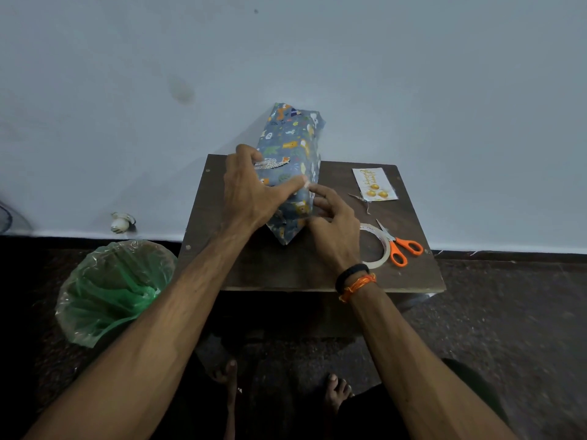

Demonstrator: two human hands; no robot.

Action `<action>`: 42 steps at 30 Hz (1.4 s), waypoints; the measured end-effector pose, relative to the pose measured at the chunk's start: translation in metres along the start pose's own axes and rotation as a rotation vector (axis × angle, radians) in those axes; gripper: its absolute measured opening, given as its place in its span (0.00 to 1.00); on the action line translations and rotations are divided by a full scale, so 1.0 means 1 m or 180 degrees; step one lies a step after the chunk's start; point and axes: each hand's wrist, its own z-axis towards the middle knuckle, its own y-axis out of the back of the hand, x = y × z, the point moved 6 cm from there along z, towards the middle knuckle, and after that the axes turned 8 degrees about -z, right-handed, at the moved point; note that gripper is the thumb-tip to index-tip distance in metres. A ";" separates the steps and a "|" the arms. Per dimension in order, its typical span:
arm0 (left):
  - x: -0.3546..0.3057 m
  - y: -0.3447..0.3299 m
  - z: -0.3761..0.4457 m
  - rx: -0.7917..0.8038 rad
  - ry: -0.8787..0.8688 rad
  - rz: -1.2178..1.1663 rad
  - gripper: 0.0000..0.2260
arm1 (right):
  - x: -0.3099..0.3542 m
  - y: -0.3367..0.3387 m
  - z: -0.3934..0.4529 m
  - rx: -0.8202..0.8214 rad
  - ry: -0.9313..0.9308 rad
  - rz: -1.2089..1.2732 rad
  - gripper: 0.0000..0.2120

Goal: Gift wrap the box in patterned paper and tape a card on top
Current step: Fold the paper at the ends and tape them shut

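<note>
- The left hand (pixel 251 188) lies over the wrapped box (pixel 290 166), thumb stretched along the paper toward the seam, the other fingers curled round the far-left side; it grips the box and pins the paper.
- The right hand (pixel 333 223) meets that thumb tip with its forefinger; something small and pale, probably a bit of tape, sits between them, though it is too small to be sure. Its other fingers are loosely curled against the box's right side.
- The box, in blue patterned paper, stands tilted on the small brown table (pixel 286 271), its near end folded to a point just below the fingers and its far end overhanging toward the wall.
- Judged by its creases, the paper is thin, glossy and likely slippery; it should tear or spring open if let go, so hold it by flat pressure on the seam and box edges.
- Both forearms reach forward and converge; the right wrist wears bands.
- Right of the fingers lie the tape roll (pixel 376 247), orange scissors (pixel 400 246) and, farther off, the card (pixel 374 184).
</note>
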 end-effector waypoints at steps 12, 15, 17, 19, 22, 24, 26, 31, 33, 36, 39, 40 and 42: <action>0.027 -0.008 -0.035 0.0415 0.2562 -0.2934 0.18 | 0.017 0.009 0.000 -0.0148 0.0811 0.1208 0.19; 0.035 -0.006 -0.039 0.0380 0.2705 -0.2315 0.16 | 0.014 0.007 0.006 0.0156 0.0924 0.1101 0.19; 0.038 -0.007 -0.040 0.0525 0.2780 -0.2087 0.14 | 0.010 0.007 0.010 0.0247 0.0926 0.0978 0.20; 0.043 -0.006 -0.040 0.0575 0.2791 -0.1806 0.11 | 0.006 0.006 0.012 0.0287 0.0931 0.0846 0.21; 0.050 0.007 -0.025 0.0434 0.2009 -0.0559 0.08 | 0.001 0.006 0.012 0.0275 0.1121 0.0559 0.18; 0.046 0.014 -0.018 0.0439 0.1236 0.0389 0.17 | 0.001 0.003 0.013 0.0266 0.1293 0.0201 0.17; 0.041 0.016 -0.018 0.0469 0.0819 0.0702 0.20 | 0.000 0.003 0.013 0.0228 0.1337 -0.0044 0.16; 0.032 0.012 -0.026 0.0526 0.1349 -0.0184 0.08 | -0.002 0.011 0.014 0.0048 0.1231 -0.0127 0.13; 0.034 0.012 -0.026 0.0412 0.1790 -0.0657 0.07 | -0.003 0.015 0.014 -0.0090 0.1191 -0.0290 0.13; 0.033 0.010 -0.030 0.0361 0.2214 -0.1247 0.13 | -0.003 0.016 0.012 -0.0108 0.1205 -0.0520 0.14; 0.024 0.010 -0.033 0.0421 0.1883 -0.1237 0.17 | -0.002 0.021 0.010 -0.0229 0.1178 -0.0705 0.15; 0.022 0.011 -0.033 0.0388 0.1761 -0.1254 0.17 | -0.003 0.022 0.009 -0.0276 0.1090 -0.0689 0.15; 0.020 0.012 -0.032 0.0349 0.1659 -0.1360 0.17 | -0.006 0.020 0.007 -0.0323 0.0848 -0.0473 0.16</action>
